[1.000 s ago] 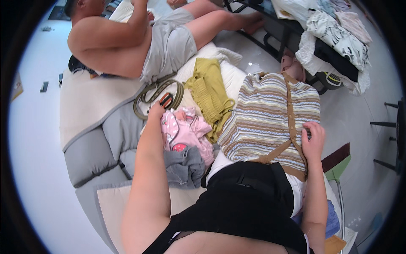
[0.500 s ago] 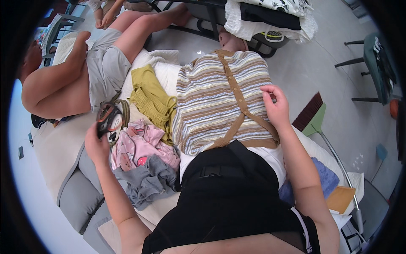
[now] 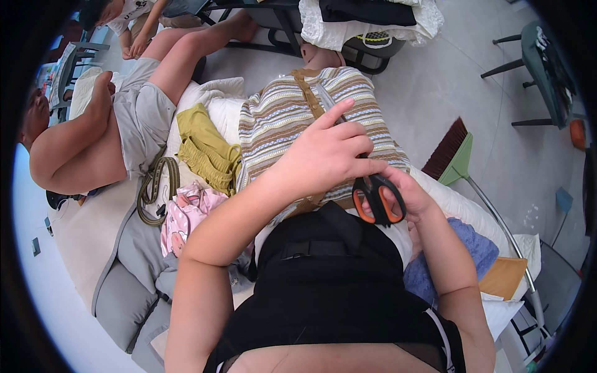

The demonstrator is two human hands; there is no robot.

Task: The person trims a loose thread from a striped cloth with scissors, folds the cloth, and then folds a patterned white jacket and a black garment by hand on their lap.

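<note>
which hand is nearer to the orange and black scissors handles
Right. The right hand is at the scissors handles, fingers against them; the left hand is farther off, up and left of them in the picture.

A home living room: grey sofa (clothes atop), broom.

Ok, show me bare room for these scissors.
Bare floor shows between the broom and dark green chair; bare cream sofa cover lies left of the coiled strap. Crowded: around the striped garment, where the left hand and right hand meet at the scissors, and by the pink garment.
</note>
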